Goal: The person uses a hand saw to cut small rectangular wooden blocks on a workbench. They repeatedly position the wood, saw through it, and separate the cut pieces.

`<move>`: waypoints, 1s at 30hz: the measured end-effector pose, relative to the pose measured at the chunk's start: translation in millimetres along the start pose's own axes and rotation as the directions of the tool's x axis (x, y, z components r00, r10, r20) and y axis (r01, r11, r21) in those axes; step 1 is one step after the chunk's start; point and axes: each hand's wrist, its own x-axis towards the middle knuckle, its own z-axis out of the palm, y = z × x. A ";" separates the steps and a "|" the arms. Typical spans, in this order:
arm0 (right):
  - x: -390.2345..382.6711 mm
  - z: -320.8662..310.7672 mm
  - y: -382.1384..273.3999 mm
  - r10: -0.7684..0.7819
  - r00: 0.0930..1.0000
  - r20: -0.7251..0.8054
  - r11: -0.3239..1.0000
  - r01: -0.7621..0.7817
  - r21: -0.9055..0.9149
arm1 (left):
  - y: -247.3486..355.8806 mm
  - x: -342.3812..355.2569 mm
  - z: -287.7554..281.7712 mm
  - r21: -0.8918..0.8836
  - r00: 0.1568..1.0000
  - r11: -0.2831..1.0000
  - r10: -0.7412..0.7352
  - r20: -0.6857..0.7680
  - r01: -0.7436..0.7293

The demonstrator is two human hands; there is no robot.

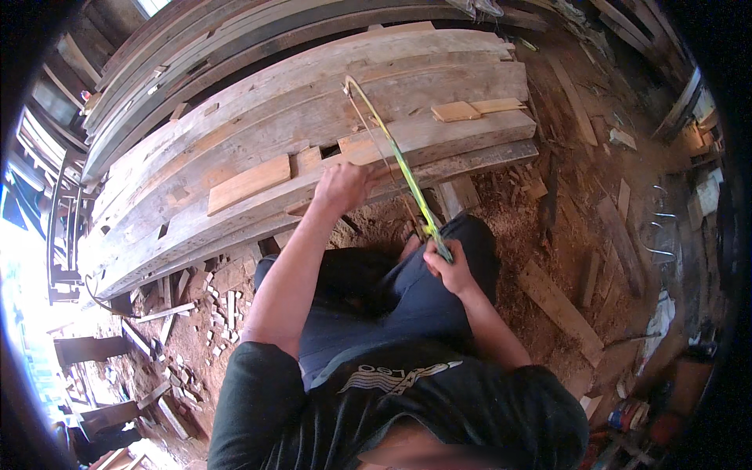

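My right hand (445, 268) is closed on the handle end of a bow saw with a yellow-green frame (399, 163) and a thin blade, angled up across a thick weathered timber (489, 133). My left hand (345, 186) rests at the timber's front edge just left of the blade, fingers curled; what exactly lies under them is hidden. Light cut board pieces sit on the timber: one (249, 184) to the left of my left hand, another (456, 111) to the right of the saw. A small notch (329, 151) shows just above my left hand.
Long stacked planks (180, 59) run behind the bench. Small wooden offcuts (219, 321) litter the dirt floor at left. A loose board (560, 313) and scrap timber lie at right. Bright daylight enters at far left. My legs (376, 294) are bent beneath the timber's edge.
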 end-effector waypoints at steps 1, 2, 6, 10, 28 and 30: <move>-3.1 0.1 1.6 0.069 0.997 -0.026 0.997 -0.069 -0.023 | 3.3 -3.2 -0.7 0.009 1.000 1.000 -0.009 0.021 0.009; 0.9 0.1 2.4 0.077 0.996 -0.036 0.997 -0.078 -0.015 | 6.3 -6.8 -1.6 0.021 0.999 1.000 -0.015 0.048 0.014; 55.9 7.5 1.7 0.083 0.995 -0.051 0.991 -0.077 0.107 | 9.2 -6.6 -3.7 -0.023 0.999 0.999 -0.049 0.017 0.049; 75.8 14.1 -5.2 0.125 0.990 -0.065 0.992 -0.124 0.019 | -0.4 0.6 -2.5 -0.047 0.998 0.998 -0.040 -0.038 0.038; 34.3 11.5 -3.4 0.162 0.986 -0.034 0.984 -0.159 0.080 | -6.3 4.6 -0.8 -0.029 0.999 1.000 -0.009 -0.040 0.007; 12.1 4.5 -6.9 0.135 0.990 -0.049 0.990 -0.133 0.050 | -3.4 2.3 -0.6 -0.018 0.999 0.999 -0.029 -0.037 0.029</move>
